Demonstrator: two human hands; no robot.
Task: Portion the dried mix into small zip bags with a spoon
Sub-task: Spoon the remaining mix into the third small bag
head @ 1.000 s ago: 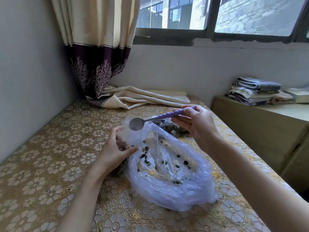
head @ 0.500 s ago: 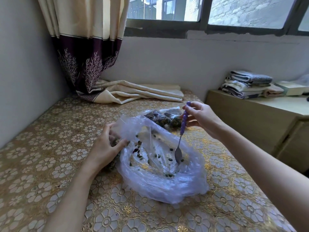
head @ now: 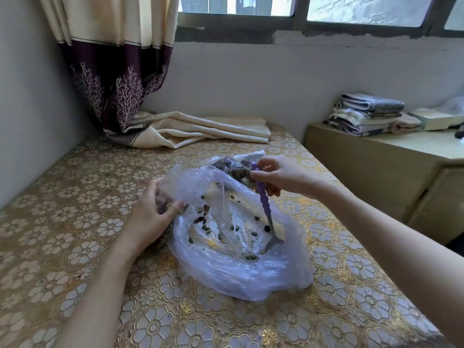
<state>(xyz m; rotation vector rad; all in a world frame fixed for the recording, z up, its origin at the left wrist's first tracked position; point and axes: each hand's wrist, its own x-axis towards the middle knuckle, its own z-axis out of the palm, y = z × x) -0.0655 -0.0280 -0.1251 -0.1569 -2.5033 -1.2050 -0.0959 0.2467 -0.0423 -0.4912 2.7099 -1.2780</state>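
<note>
Nearest: two bare forearms cut off by the lower edge, above a table (head: pixel 75 247) in a gold floral cloth. In the middle, one large clear bag (head: pixel 241 270) lying open, mouth upward, a few scattered bits of dried mix (head: pixel 203 219) on its floor, too small to count surely. Left hand (head: pixel 150 217) at the bag's left rim, fingers curled, pinching plastic; beneath it something brown, half hidden, hard to make out. One spoon (head: pixel 263 209), purple beaded handle up and away, long axis steeply tilted, bowl down toward the near right inside the bag, partly veiled by plastic. Right hand (head: pixel 281 175) pinching the handle's top between thumb and fingers. Just behind that hand, small bags (head: pixel 236 167) of dark mix, overlapped and blurred, number unclear. Farther back, one folded cloth (head: pixel 200 129) and one curtain (head: pixel 115 71), its top cut off. Far right, one cabinet (head: pixel 376 177) with a stack of towels (head: pixel 366 114), clipped at the frame's edge.
</note>
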